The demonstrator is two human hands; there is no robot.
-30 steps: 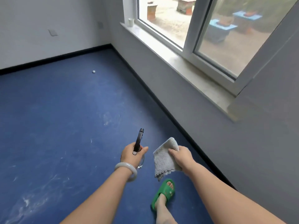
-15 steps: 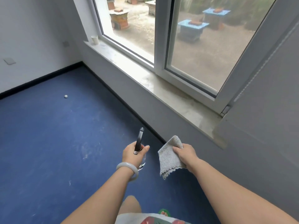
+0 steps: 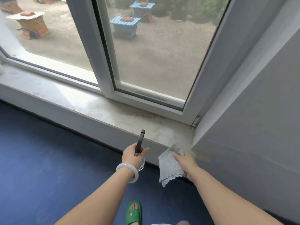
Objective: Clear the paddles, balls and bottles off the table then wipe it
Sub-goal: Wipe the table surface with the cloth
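Left hand [image 3: 134, 155] grips a slim black tool [image 3: 140, 142] upright while right hand [image 3: 185, 163] clutches the grey cloth [image 3: 168, 168], seemingly ready for wiping.

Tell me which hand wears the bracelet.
The left hand, gripping the dark handle: a white bracelet circles its wrist. The right hand, holding the grey cloth, has a bare wrist.

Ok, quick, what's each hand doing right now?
Left hand: gripping a slim black tool; what sort cannot be told.
Right hand: holding the grey cloth.
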